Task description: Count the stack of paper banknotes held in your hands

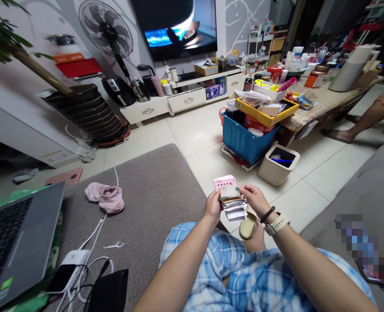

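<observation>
Above my lap I hold a stack of banknotes and paper slips [234,209] between both hands. A pink note [224,182] stands up at the back, with a pale greenish note [229,191] in front of it. My left hand [214,205] is closed round the left edge of the stack, thumb on the front. At the upper right edge, the fingers of my right hand [256,200] pinch the pale note. White slips fan out towards me at the bottom. Whether a wallet backs the stack I cannot tell.
On the grey couch [159,190] to the left lie pink socks [106,197], a laptop [19,247], a power strip [76,262] with cables and a black pouch [109,290]. A trash bin [266,171] and blue crate [244,141] stand ahead. Another person's leg [370,117] is at right.
</observation>
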A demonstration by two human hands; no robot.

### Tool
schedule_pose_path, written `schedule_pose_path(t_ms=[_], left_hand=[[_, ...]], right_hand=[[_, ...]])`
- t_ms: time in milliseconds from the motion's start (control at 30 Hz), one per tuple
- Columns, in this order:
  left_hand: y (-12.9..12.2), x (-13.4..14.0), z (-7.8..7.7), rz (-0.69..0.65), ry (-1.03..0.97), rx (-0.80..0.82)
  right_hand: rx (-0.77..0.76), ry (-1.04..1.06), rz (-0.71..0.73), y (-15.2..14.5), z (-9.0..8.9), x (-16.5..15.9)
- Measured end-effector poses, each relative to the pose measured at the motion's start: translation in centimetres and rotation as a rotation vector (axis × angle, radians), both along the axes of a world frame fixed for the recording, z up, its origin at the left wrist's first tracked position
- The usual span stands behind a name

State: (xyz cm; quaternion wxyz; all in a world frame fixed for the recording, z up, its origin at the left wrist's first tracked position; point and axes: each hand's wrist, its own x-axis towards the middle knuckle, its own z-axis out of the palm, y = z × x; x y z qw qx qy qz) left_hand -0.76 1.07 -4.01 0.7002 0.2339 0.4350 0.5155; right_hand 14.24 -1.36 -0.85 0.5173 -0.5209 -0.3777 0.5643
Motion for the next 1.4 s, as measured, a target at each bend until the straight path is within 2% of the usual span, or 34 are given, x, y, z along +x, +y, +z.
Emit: schedule_pose_path(t_ms=[167,367,567,667,800,967,1200,1400], left_hand=[[0.0,0.0,-0.3,-0.02,-0.006,-0.011],[-0.2,0.1,0.3,-0.057,-0.009,0.018],[-0.3,0.1,0.5,-0.062,-0.005,0.015],[-0.2,0.1,0.5,-0.012,-0.016,0.012],[-0.1,0.2,0.5,0.075,-0.036,-0.023],[-0.1,0.2,0.5,0.084,-0.041,-0.046],[-0.1,0.0,0.1,0.022,-0.027,-0.011],[-0.3,0.1,0.6,-0.013,-0.005,0.004]], right_hand=[[-0.015,-0.022,-0.041,0.1,0.0,0.0],[-0.104,0.017,-0.089,0.1,-0.3,0.2],[-0.021,-0.086,-0.085,0.4,-1.2,0.3],[0.027,-0.128,-0.08,0.4,-1.3,0.2],[0.057,-0.061,-0.037,0.2,-0.7,0.0],[0.017,0.043,-0.031,0.2,-0.4,-0.2],[-0.058,0.028,-0.035,0.7,-1.3,0.2],[-0.06,0.028,-0.058,0.7,-1.1,0.4]])
